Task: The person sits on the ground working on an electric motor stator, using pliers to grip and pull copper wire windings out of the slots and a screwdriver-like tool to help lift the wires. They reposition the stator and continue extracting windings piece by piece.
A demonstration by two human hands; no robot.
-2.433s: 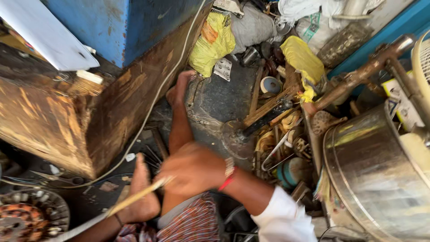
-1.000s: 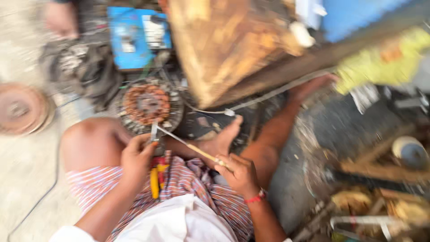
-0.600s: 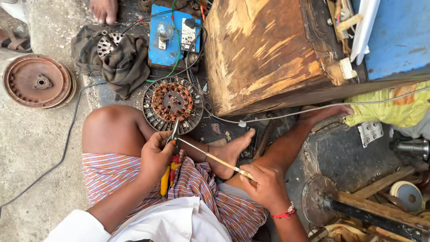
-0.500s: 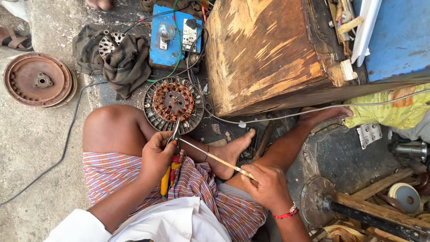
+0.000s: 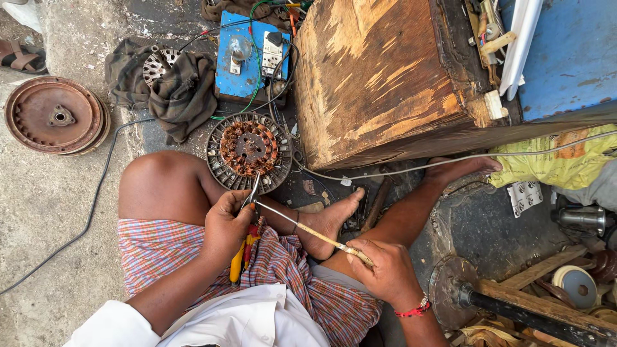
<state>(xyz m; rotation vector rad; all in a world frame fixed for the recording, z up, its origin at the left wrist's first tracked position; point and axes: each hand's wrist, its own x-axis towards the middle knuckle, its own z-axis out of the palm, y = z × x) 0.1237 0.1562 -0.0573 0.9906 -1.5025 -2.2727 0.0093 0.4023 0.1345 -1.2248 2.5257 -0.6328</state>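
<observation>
Together, left hand (image 5: pixel 226 226) and right hand (image 5: pixel 384 273) hold one sleeved wire (image 5: pixel 308 230).

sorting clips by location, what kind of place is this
Probably a small floor-level electrical repair workshop, perhaps for fan motors. A round copper-wound motor stator lies by the seated person's knee, a blue wired switch-and-socket test board sits behind it, and a rusty round metal motor cover rests on the concrete.

A thin pale stick (image 5: pixel 308 230) slants from near right to left, meeting slim pliers (image 5: pixel 251 194) pointing far toward the round copper-wound stator (image 5: pixel 249 151).
</observation>
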